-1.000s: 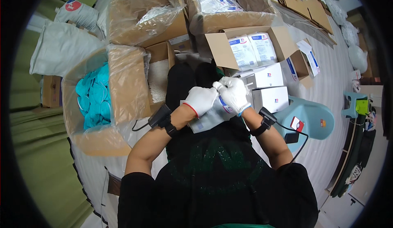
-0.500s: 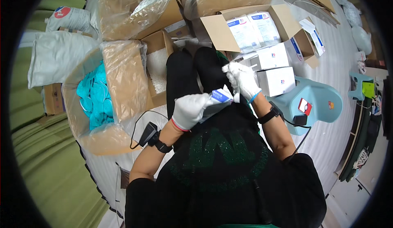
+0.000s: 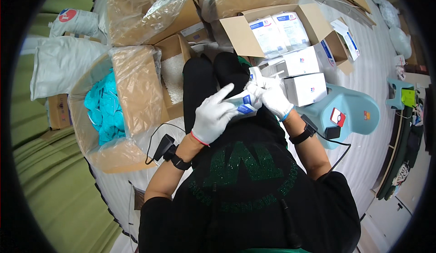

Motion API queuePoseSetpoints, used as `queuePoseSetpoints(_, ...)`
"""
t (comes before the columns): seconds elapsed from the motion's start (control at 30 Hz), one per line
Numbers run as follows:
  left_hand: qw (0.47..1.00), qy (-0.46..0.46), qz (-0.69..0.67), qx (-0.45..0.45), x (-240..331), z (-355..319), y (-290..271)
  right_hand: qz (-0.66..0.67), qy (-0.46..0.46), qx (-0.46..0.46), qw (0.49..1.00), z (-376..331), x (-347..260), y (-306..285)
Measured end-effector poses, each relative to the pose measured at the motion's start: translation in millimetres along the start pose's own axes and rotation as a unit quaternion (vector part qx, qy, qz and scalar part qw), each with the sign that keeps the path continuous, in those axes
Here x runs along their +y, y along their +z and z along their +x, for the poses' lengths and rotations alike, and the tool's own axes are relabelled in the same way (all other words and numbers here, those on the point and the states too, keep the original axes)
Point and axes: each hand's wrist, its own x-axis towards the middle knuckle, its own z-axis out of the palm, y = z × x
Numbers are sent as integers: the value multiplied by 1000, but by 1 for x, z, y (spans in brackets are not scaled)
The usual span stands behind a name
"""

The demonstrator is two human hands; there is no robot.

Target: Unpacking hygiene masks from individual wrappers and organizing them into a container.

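Over my lap, a clear plastic bag (image 3: 245, 105) with blue-and-white print is stretched between my two white-gloved hands. My left hand (image 3: 212, 116) grips its left side, with one finger raised off toward the far side. Closed at the other end, my right hand (image 3: 274, 96) pinches the bag's right edge. A white-and-blue flap (image 3: 255, 74) sticks up just beyond my right fingers; whether it belongs to the same bag I cannot tell. What the bag contains is mostly hidden by my hands.
At left, a plastic-lined carton (image 3: 97, 155) holds teal cup-shaped pieces (image 3: 108, 105). An open carton (image 3: 240, 37) ahead contains printed white packs (image 3: 290, 29). Small white boxes (image 3: 308, 89) are stacked at right, beside a light-blue plastic chair (image 3: 359, 112). Cables hang from both wrist straps.
My right hand has turned and lowered slightly onto the bag. My left fingers have loosened from a fist and spread along it. The bag's printed side now shows more.
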Motion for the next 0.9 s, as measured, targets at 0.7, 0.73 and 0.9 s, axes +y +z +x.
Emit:
queuePoseSetpoints(0.7, 939, 244, 210, -123, 8, 26, 18, -47, -32, 168, 984, 63, 66, 28)
queuePoseSetpoints(0.73, 944, 241, 197, -105, 12, 24, 10, 37, -9, 169, 985, 63, 50, 37)
queuePoseSetpoints(0.9, 966, 219, 130, 45, 62, 44, -51, 298, 64, 235, 923, 89, 88, -23)
